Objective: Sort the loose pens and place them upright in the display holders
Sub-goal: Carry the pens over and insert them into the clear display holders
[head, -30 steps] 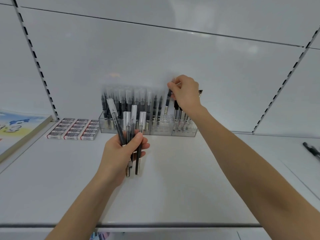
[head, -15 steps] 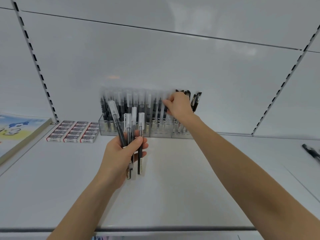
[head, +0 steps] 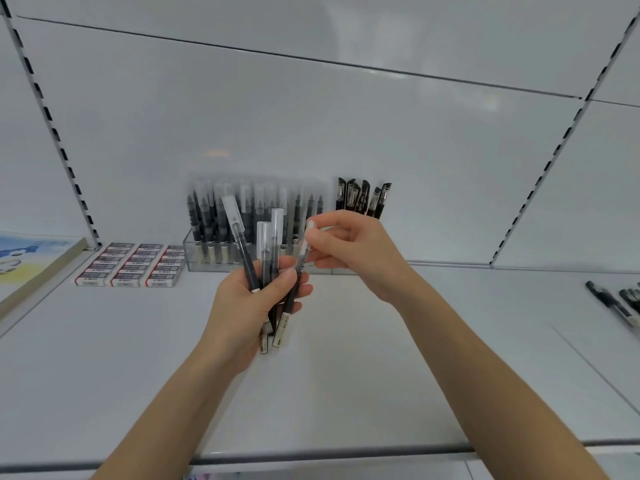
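My left hand grips a bundle of black pens with clear caps, held upright over the white shelf. My right hand pinches the capped top of the rightmost pen in that bundle. Behind them a clear display holder stands against the back wall, full of upright clear-capped pens. Several black clip pens stand upright at its right end, with their lower parts hidden by my right hand.
Rows of boxed erasers lie left of the holder. A book rests at the far left. Loose black pens lie at the shelf's right edge. The shelf's front edge runs below my forearms.
My right hand has left the holder after setting a pen in it, and has come back toward me to the bundle, where it now pinches the rightmost pen.
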A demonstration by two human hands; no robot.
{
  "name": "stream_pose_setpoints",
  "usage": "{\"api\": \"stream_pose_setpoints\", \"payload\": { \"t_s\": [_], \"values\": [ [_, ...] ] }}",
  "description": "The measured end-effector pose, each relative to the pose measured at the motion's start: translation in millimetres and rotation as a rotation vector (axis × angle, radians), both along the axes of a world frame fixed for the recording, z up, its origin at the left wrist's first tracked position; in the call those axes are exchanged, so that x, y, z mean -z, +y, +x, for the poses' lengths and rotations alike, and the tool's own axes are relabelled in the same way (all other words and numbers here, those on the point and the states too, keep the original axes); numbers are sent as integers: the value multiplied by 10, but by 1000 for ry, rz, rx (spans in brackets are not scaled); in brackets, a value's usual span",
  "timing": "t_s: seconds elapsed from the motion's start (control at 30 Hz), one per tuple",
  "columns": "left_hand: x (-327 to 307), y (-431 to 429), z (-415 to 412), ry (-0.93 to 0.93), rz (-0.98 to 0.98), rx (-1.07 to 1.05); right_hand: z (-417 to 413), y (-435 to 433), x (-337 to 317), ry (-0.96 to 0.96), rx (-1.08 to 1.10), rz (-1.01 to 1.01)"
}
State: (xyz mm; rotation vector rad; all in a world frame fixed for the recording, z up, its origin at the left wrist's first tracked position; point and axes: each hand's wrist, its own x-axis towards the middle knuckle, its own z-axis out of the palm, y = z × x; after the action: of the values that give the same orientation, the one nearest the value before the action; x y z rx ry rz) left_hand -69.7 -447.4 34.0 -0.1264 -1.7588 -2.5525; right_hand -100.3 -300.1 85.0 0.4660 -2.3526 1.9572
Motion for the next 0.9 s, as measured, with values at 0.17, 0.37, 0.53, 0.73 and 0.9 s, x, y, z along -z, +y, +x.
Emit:
{"api": "stream_pose_setpoints", "payload": {
  "t_s": [0.17,0.37,0.53,0.73,0.9],
  "values": [
    [42,-2,-4,-3,-12,15,-40,55,-35,17,47,-20],
    [93,-95,-8,-20,-67,-84,-371,282,-257,225,369,79],
    [73,-123,1,-8,-127,-160,-653,275,-317,416,488,275],
    [71,-162,1,-20,-134,-182,-784,151,-326,505,437,387],
    [81,-178,-3,-27,-127,-181,-830,119,-343,524,420,443]
  ]
}}
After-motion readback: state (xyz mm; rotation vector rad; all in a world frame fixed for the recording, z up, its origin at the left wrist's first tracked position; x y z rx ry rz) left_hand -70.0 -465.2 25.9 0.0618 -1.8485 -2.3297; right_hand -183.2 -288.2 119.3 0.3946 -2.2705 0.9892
